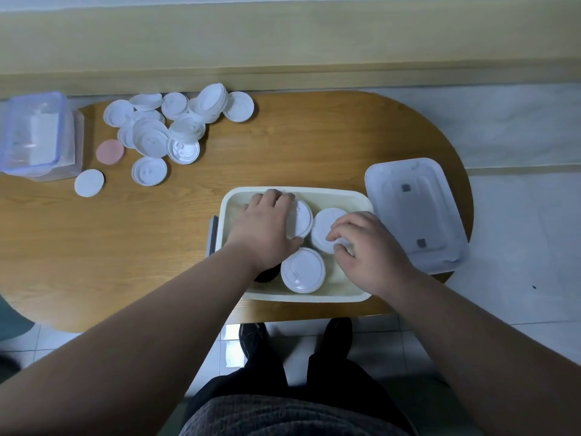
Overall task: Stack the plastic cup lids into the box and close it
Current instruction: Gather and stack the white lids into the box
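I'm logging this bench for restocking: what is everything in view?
Table: one, wooden, under everything.
Box: one, cream, near edge, open.
Lid stacks: three, white, inside the box.
Box cover: one, translucent white, right of box.
Loose lids: a dozen or so, white, far left.
Pink disc: one, beside that pile.
White disc: one, nearer than the pink.
Container: one, clear bluish, left edge.
Left hand: one, grips the left stack.
Right hand: one, pinches the right stack.
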